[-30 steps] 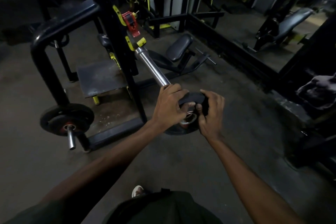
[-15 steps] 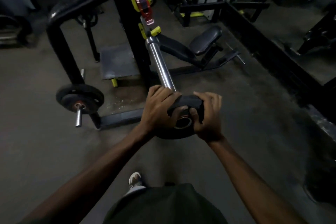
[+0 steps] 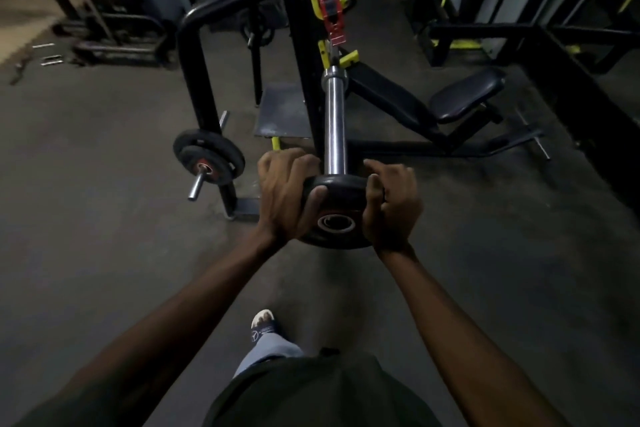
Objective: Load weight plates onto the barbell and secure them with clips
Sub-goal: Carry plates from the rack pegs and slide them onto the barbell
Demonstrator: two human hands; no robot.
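Note:
A small black weight plate sits on the near end of the barbell's chrome sleeve, its centre ring facing me. My left hand grips the plate's left rim and my right hand grips its right rim, thumbs on the front face. The sleeve runs away from me to a collar by the black rack upright. A red clip hangs on the rack above the sleeve's far end.
To the left, two black plates sit on a storage peg of the rack frame. A black padded bench lies behind on the right. My foot stands on the dark floor below.
The view has swung so the sleeve now points straight away from me. Both hands stay on the plate, which sits on the sleeve's end.

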